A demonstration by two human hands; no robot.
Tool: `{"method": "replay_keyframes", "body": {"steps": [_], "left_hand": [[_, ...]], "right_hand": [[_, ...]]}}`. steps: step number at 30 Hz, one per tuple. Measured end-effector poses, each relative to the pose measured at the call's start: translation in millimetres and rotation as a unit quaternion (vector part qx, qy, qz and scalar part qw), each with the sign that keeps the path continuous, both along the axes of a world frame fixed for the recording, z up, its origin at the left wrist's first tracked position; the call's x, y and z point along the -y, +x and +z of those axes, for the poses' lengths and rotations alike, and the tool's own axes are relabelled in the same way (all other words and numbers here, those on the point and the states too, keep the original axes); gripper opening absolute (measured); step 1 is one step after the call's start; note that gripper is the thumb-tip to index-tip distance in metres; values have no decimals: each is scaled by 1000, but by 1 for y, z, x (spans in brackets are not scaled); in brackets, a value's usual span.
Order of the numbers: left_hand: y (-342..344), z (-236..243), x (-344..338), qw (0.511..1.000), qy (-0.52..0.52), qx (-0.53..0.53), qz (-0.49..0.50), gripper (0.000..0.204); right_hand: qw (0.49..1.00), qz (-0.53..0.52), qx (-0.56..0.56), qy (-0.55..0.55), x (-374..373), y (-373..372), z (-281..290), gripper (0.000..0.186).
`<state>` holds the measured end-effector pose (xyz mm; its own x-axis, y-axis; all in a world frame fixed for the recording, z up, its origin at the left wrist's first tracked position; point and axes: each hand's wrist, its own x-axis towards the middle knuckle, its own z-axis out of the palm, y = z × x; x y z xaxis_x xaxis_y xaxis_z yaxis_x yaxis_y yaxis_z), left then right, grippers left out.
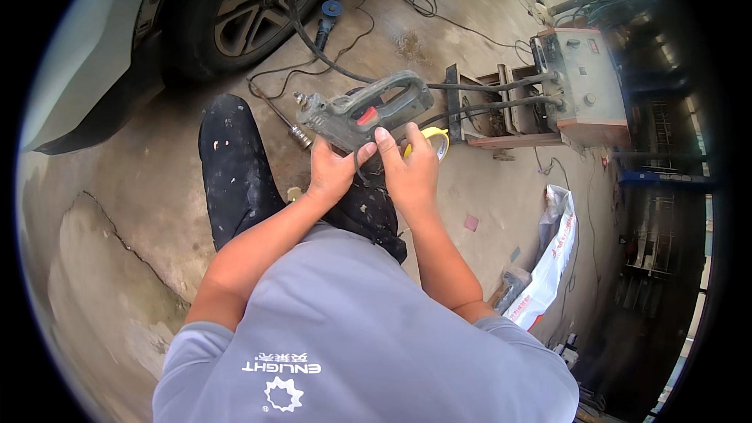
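Note:
A dark grey welding gun (364, 112) with a loop handle, red trigger and metal tip lies across the space above my lap. My left hand (333, 172) is closed at its lower side, thumb pointing right. Against the gun below the trigger presses my right thumb; the other fingers of my right hand (413, 171) curl partly behind it. A thin dark strip (359, 166) hangs between the two thumbs. Just beyond my right fingers shows a yellow roll of tape (439, 138); whether those fingers touch it, I cannot tell.
Thick black cables link to a grey machine with knobs (583, 78) at the right. A car wheel (254, 12) stands far left, near a blue angle grinder (325, 23) with its cord. A metal rod (290, 127) lies near my knee, a white bag (552, 258) at the right.

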<state>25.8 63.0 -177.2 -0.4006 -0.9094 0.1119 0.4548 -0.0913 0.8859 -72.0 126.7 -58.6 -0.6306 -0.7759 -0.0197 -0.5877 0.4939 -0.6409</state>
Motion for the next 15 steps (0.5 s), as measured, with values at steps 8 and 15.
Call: {"method": "replay_keyframes", "body": {"steps": [8,15], "left_hand": [[7,25,-7,996,2,40,-74,53],[4,23,-17,996,-76,50,22,49]], "right_hand": [[890,-94,339,-289,22,2,-41,52],[883,-58,352,-305,20,0,-39,39]]}}
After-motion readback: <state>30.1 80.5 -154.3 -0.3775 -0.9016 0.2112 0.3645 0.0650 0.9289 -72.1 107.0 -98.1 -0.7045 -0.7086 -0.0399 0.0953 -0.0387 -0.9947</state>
